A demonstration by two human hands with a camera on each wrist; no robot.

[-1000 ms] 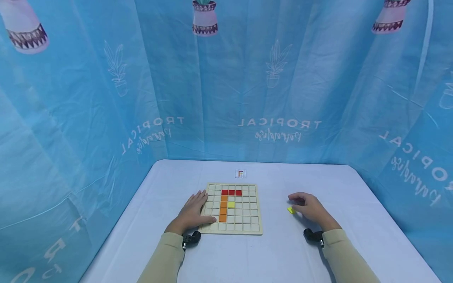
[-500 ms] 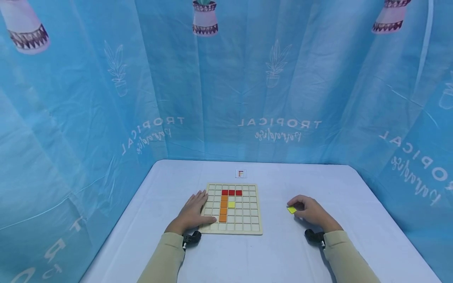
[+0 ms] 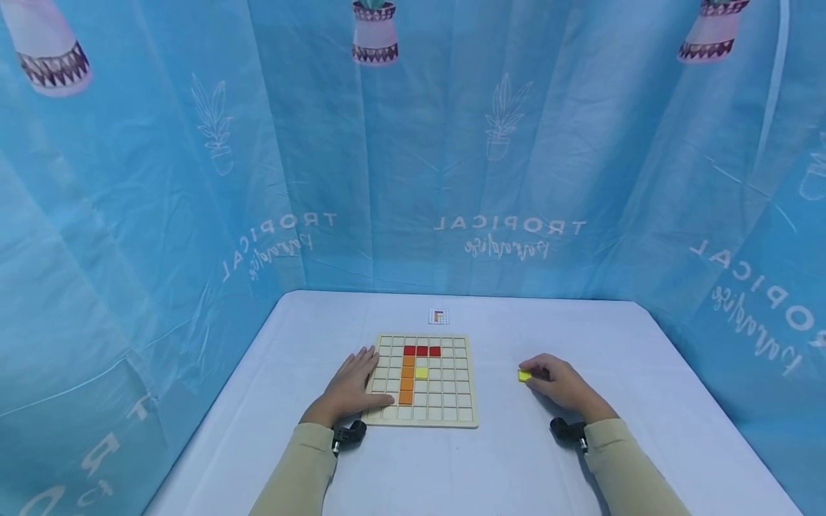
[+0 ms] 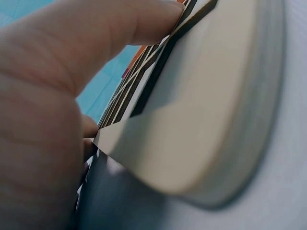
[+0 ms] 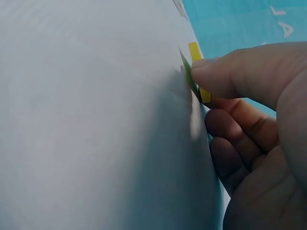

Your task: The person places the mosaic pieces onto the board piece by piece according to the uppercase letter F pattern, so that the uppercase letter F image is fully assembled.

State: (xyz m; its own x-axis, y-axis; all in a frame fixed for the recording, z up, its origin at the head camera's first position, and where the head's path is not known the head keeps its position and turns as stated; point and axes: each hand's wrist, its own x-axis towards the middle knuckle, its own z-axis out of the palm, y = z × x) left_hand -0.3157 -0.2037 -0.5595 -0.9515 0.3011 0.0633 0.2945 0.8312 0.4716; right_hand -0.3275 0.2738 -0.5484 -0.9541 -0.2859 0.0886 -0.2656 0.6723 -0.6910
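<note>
My left hand (image 3: 348, 387) rests on the left side of a wooden grid board (image 3: 454, 423), fingers and thumb stretched out. In the left wrist view its thumb (image 4: 153, 21) lies over the board's edge. A row of red tiles (image 3: 422, 351), a column of orange tiles (image 3: 406, 385) and one yellow tile (image 3: 421, 373) sit in the grid. Right of the board, my right hand (image 3: 563, 383) pinches another yellow tile (image 3: 525, 375). Seen from the right wrist, this tile stands edge-on between thumb and fingers, close to the cloth; whether it touches is unclear.
A small printed card (image 3: 439, 317) with a coloured grid pattern lies behind the board. White cloth (image 3: 503, 459) covers the table. Blue printed curtains (image 3: 413, 179) hang behind it and on both sides.
The right hand has gripped the yellow tile, first under its fingers on the cloth, and shifted slightly left and away with it. The left hand and the board stay put.
</note>
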